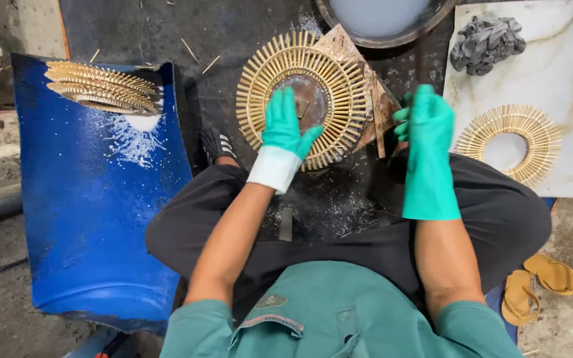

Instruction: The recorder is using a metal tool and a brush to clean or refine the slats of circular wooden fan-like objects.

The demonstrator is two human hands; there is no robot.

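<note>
A round sunburst ring of thin bamboo sticks (339, 73) lies on a wooden board (374, 99) in front of me, with a dark disc in its middle. My left hand (285, 126), in a green rubber glove, rests flat on the ring's lower part, fingers spread toward the centre. My right hand (426, 129), also gloved in green, hovers to the right of the board with fingers curled; whether it holds anything is hidden.
A second stick ring (538, 136) lies on a white marble-look slab (565, 73) at right, near a crumpled grey rag (487, 41). Several finished rings (101, 87) are stacked on a curved blue plastic sheet (94, 219) at left. A basin of whitish liquid (382, 18) sits ahead. Yellow sandals (542, 282) lie at right.
</note>
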